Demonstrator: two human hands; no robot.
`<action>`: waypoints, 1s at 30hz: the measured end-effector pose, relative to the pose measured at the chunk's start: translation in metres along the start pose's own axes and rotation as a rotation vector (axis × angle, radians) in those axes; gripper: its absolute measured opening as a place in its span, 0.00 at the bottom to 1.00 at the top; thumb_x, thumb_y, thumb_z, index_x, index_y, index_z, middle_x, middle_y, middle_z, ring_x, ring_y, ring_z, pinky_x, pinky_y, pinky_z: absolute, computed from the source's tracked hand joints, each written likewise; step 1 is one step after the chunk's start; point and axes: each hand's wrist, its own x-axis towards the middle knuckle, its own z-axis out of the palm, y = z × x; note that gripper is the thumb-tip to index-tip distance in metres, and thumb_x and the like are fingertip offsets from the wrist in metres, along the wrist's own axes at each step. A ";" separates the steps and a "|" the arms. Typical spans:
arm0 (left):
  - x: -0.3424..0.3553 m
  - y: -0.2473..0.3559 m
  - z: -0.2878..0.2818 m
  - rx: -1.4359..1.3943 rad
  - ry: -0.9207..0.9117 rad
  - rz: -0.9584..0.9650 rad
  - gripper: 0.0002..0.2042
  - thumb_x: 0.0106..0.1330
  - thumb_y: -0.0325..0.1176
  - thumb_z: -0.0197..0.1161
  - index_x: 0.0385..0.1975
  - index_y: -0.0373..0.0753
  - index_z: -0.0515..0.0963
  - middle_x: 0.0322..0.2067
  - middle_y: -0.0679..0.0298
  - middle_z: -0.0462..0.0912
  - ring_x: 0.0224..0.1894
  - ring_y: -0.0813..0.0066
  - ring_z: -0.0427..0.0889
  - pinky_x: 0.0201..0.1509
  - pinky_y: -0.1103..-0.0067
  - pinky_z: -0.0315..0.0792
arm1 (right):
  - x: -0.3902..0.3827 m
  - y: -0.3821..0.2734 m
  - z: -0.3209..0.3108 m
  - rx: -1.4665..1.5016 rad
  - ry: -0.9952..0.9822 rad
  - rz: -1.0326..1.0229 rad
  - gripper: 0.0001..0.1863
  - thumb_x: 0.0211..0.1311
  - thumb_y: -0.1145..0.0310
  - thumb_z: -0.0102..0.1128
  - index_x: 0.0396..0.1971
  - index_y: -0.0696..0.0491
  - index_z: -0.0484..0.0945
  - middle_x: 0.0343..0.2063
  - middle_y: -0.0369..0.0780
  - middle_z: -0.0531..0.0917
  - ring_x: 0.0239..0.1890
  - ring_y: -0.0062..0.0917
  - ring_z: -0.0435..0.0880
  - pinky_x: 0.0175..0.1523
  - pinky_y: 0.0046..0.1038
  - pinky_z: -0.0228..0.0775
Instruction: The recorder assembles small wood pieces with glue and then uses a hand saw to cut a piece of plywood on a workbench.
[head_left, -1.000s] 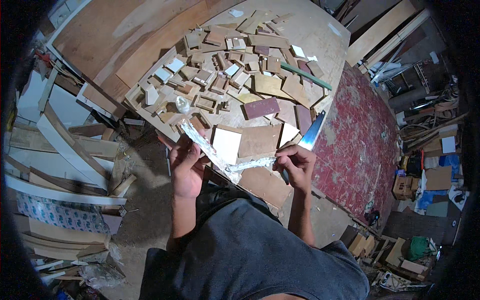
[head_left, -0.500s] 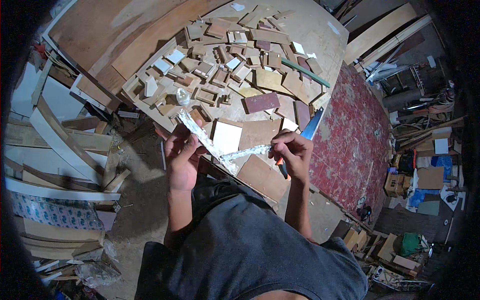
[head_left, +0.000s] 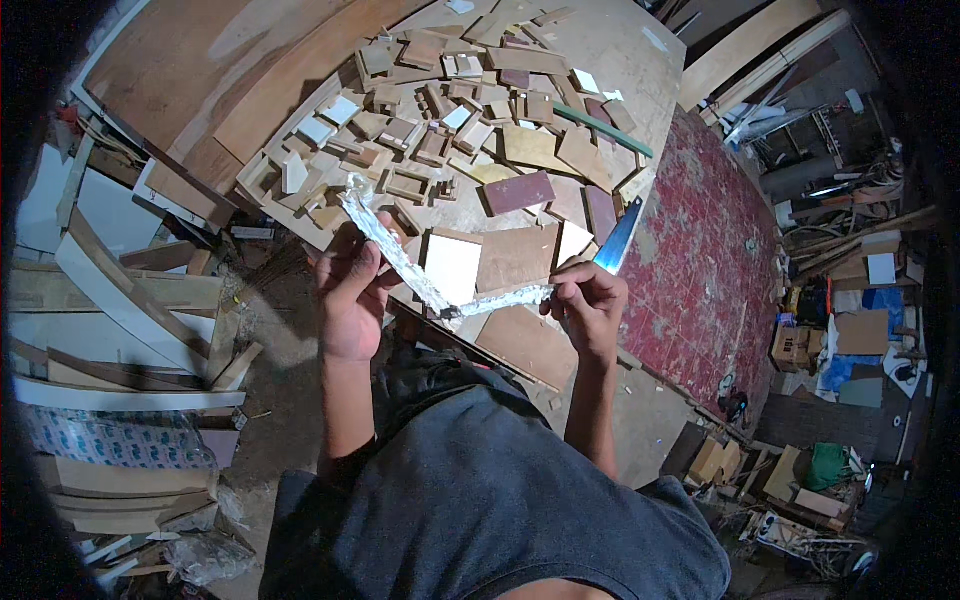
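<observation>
My left hand [head_left: 350, 295] grips one arm of a long, bent strip of crinkled silvery foil [head_left: 400, 255]. The strip runs from near the table's scraps down to a bend, then right to my right hand [head_left: 590, 305], which pinches its other end. Both hands hold it just above the near edge of a round wooden table [head_left: 640, 60]. A white square board [head_left: 453, 268] and a brown board [head_left: 515, 258] lie right behind the strip.
Several small wood offcuts [head_left: 440, 130] cover the table, with a dark red block [head_left: 518, 191] and a green strip [head_left: 603, 130]. A handsaw blade [head_left: 620, 238] leans by my right hand. Boards are stacked at the left [head_left: 120, 300]. Red floor [head_left: 700, 260] and clutter lie to the right.
Both hands have kept their hold on the foil strip and shifted slightly; its bend now hangs lower between them, and the view has tilted a little.
</observation>
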 end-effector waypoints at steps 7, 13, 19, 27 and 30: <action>-0.014 -0.009 0.012 -0.051 -0.003 -0.119 0.21 0.65 0.35 0.62 0.55 0.34 0.72 0.42 0.62 0.78 0.41 0.72 0.77 0.48 0.76 0.72 | -0.014 -0.005 -0.007 -0.015 -0.043 0.052 0.05 0.61 0.77 0.61 0.31 0.64 0.80 0.25 0.43 0.80 0.22 0.22 0.80 0.23 0.19 0.69; -0.020 -0.013 0.017 -0.137 0.038 -0.085 0.19 0.66 0.34 0.61 0.55 0.33 0.72 0.43 0.61 0.76 0.43 0.73 0.75 0.50 0.76 0.69 | -0.023 -0.012 -0.015 -0.018 -0.103 0.052 0.05 0.61 0.76 0.62 0.30 0.64 0.80 0.24 0.42 0.80 0.21 0.22 0.80 0.23 0.19 0.69; -0.026 -0.009 0.004 -0.158 0.031 -0.069 0.19 0.67 0.34 0.60 0.54 0.32 0.72 0.44 0.60 0.76 0.44 0.73 0.74 0.51 0.76 0.69 | -0.024 -0.010 -0.010 0.001 -0.081 0.017 0.08 0.60 0.73 0.64 0.29 0.64 0.80 0.22 0.43 0.79 0.19 0.21 0.78 0.21 0.20 0.68; -0.021 0.005 -0.009 -0.151 0.093 -0.105 0.20 0.67 0.37 0.60 0.55 0.32 0.72 0.41 0.61 0.78 0.42 0.72 0.77 0.50 0.75 0.71 | -0.011 -0.009 0.013 0.024 -0.187 -0.028 0.13 0.60 0.66 0.65 0.30 0.63 0.79 0.25 0.43 0.79 0.16 0.19 0.73 0.20 0.20 0.68; -0.017 0.011 -0.019 -0.125 0.047 -0.075 0.21 0.66 0.37 0.61 0.55 0.32 0.72 0.41 0.61 0.78 0.42 0.72 0.76 0.51 0.74 0.71 | -0.010 -0.007 0.027 0.096 -0.126 -0.019 0.09 0.60 0.72 0.64 0.28 0.63 0.79 0.23 0.43 0.78 0.17 0.20 0.75 0.21 0.20 0.69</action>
